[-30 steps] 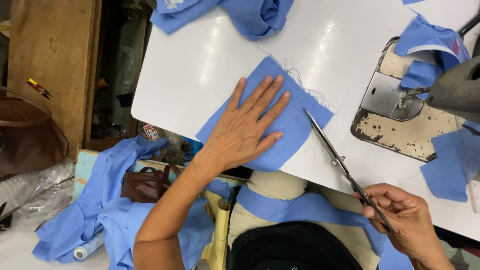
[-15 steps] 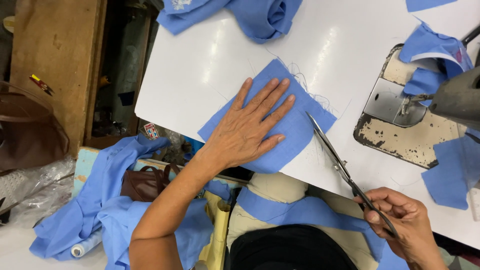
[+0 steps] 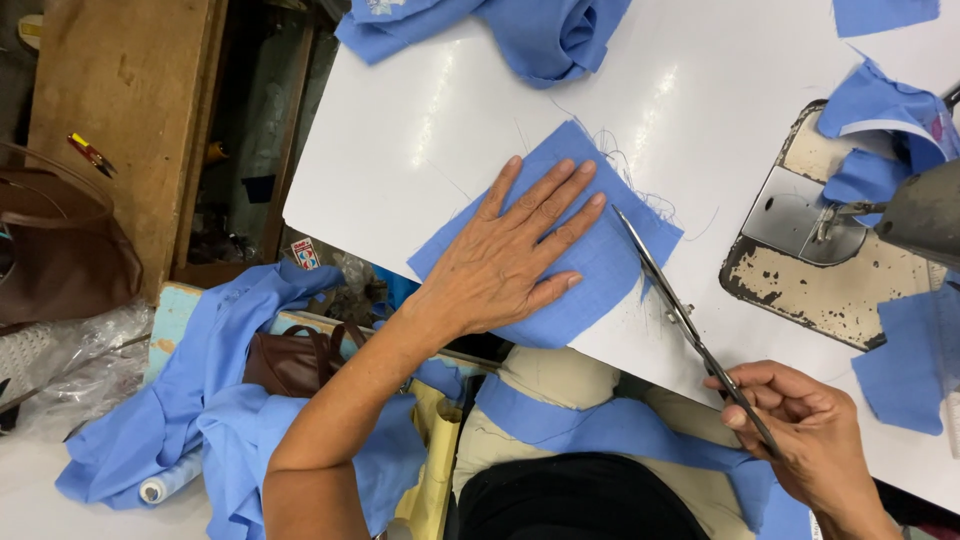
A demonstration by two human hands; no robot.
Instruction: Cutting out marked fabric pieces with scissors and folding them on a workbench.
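Left hand (image 3: pixel 505 265), fingers spread, stays pressed flat on the blue fabric square (image 3: pixel 590 255) near the tabletop's (image 3: pixel 400 120) front edge; right hand (image 3: pixel 810 435), fingers curled around the scissors (image 3: pixel 685 325), has brought the blades against the square's right edge for trimming.

A blue cloth (image 3: pixel 590 250), roughly square with frayed, thready edges, is laid flat and turned cornerwise near the front edge of the white table. Steel scissors (image 3: pixel 680 315) are held slantwise at its right edge, the tip on the cloth; the blades seem nearly closed.
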